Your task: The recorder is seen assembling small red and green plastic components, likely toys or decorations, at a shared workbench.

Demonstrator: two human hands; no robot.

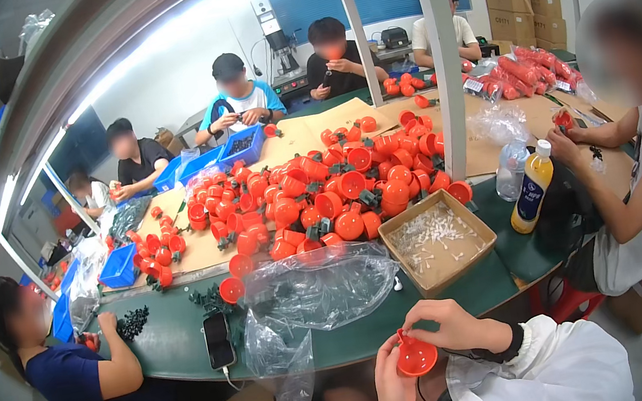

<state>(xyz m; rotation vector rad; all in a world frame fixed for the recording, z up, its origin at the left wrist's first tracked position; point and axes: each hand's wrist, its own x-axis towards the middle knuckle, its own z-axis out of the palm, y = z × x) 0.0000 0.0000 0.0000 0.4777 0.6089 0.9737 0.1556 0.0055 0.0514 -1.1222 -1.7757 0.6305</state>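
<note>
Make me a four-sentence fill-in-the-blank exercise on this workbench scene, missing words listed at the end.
1. Of the left grip and right grip, ____ are on the small orange-red plastic cup.
2. The smartphone lies on a tabletop coloured ____.
3. In the picture, the open cardboard box stands to the ____ of the crumpled clear plastic bag.
4. The upright bottle of yellow drink has a ____ cap.

Missing words: both; green; right; white.
</note>
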